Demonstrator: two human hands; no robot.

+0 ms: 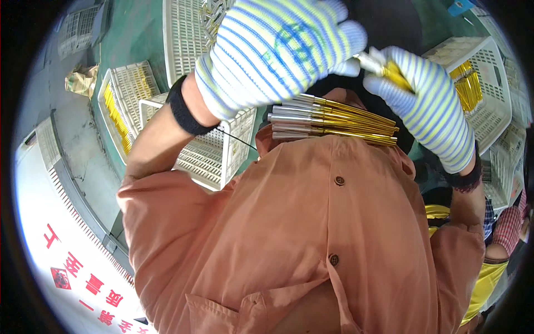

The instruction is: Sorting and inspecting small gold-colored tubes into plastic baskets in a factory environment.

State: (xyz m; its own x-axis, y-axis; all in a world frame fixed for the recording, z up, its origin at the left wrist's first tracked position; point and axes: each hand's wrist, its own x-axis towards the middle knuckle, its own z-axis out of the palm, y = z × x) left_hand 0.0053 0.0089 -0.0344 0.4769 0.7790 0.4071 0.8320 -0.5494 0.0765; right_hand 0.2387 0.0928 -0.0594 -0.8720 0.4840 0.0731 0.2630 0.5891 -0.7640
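Observation:
I wear striped white, blue and yellow knit gloves on both hands. In the grip of my right hand [428, 106] is a slim gold-and-silver metal tube [396, 75], its gold part running into the palm. My left hand [272, 55] is closed, back of the glove up, with its fingertips at the tube's silver end; the glove hides part of this contact. Just below both hands, a bundle of similar gold-and-silver tubes [334, 119] lies across my lap, silver ends to the left and gold ends to the right.
White plastic crates stand around me: one with silver pieces [183, 39] at the upper left, one with gold tubes [115, 119] at the left, another [492, 83] at the right. Another person's checked sleeve [509, 228] shows at the lower right. A crumpled bag [82, 80] lies far left.

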